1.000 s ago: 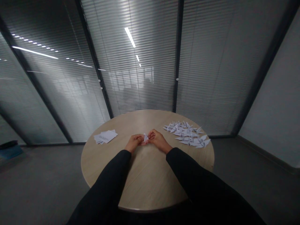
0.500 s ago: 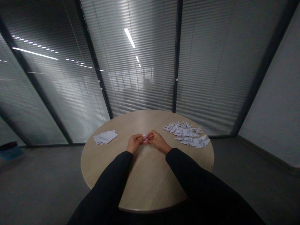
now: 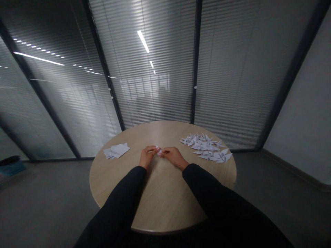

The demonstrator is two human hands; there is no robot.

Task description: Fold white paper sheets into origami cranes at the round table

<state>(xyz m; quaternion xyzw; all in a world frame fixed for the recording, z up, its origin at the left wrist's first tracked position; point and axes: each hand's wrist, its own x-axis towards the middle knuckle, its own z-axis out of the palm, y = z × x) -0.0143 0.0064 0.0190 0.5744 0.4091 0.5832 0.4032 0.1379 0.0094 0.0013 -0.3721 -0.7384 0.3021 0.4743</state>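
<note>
Both my hands meet over the middle of a round wooden table (image 3: 160, 203). My left hand (image 3: 147, 155) and my right hand (image 3: 172, 155) each pinch a small folded piece of white paper (image 3: 159, 150) between the fingertips. The paper is mostly hidden by my fingers. Both sleeves are black. A stack of flat white paper sheets (image 3: 116, 151) lies to the left of my left hand. A heap of several folded white paper cranes (image 3: 207, 147) lies to the right of my right hand.
Glass walls with closed blinds (image 3: 155, 75) stand right behind the table. Grey floor surrounds the table. A dark blue object (image 3: 10, 164) lies on the floor at far left.
My hands have shifted slightly left and closer together, and less of the folded paper shows between the fingers than a second ago.
</note>
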